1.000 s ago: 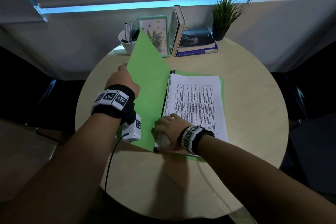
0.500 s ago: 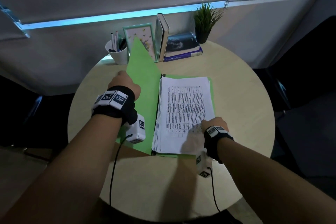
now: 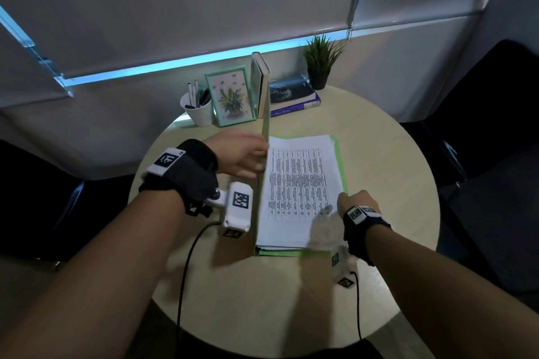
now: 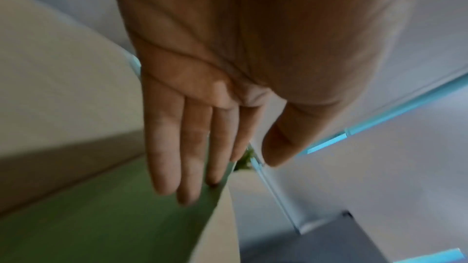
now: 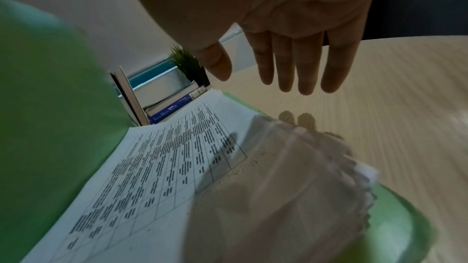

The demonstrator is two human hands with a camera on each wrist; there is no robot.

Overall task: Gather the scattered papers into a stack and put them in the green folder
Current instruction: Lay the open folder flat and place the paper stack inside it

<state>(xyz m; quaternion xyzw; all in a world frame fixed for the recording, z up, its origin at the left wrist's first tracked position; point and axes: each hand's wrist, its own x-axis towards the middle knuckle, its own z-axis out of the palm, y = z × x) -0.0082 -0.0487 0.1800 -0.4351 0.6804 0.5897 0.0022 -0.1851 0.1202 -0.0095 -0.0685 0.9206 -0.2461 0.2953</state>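
Note:
The green folder lies open on the round table, and its lower half [image 3: 340, 160] carries a stack of printed papers [image 3: 300, 183]. Its cover [image 3: 264, 160] stands nearly upright, edge-on in the head view. My left hand [image 3: 239, 154] presses the outside of the cover [image 4: 113, 217] with straight fingers [image 4: 197, 147]. My right hand [image 3: 354, 202] hovers just above the stack's near right edge with its fingers [image 5: 286, 63] straight, and it holds nothing. In the right wrist view the papers [image 5: 177, 167] lie below the palm and the cover [image 5: 50, 107] rises at the left.
At the back of the table [image 3: 379, 271] stand a white pen cup [image 3: 198, 109], a framed flower picture [image 3: 230, 96], an upright book [image 3: 261, 84], flat books [image 3: 293, 96] and a potted plant [image 3: 320, 64]. Dark chairs [image 3: 481, 125] flank the table. Wrist-camera cables hang over the front edge.
The cover has swung from leaning left to nearly upright, pushed by my left hand. My right hand has left the stack's near left corner and moved to its right edge.

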